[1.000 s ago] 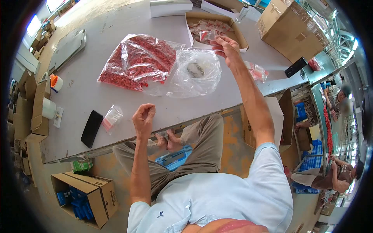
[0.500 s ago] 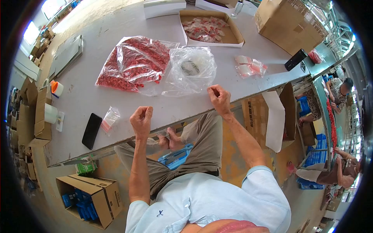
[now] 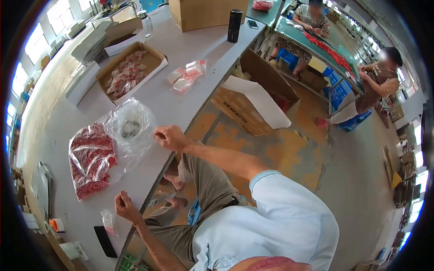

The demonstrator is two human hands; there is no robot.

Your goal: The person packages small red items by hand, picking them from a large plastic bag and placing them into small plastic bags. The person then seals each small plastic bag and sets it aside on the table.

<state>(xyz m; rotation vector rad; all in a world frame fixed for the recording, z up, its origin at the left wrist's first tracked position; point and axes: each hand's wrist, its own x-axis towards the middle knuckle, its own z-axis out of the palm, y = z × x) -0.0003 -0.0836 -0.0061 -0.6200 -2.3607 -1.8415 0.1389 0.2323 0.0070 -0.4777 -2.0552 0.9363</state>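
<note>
My left hand (image 3: 127,207) is closed in a loose fist at the table's near edge, with nothing showing in its fingers. Close to it lie a small clear zip bag (image 3: 108,223) and a black phone (image 3: 105,241). My right hand (image 3: 169,137), also curled shut and with no object visible in it, is beside an open clear plastic bag (image 3: 141,118) that has a small dark-grey heap (image 3: 130,129) inside. Left of that bag lies a large clear bag of small red pieces (image 3: 92,156). Neither hand visibly grips a bag.
A shallow cardboard tray (image 3: 105,72) holds several small packets of red pieces. More small zip bags (image 3: 186,77), a black tumbler (image 3: 234,26) and a large carton (image 3: 203,13) stand farther along. An open carton (image 3: 244,108) is beside the table. Two people work at a green table (image 3: 294,32).
My view has turned to the right, so the table now runs diagonally and more of the floor and the other workers show. Both hands stay closed near the table edge.
</note>
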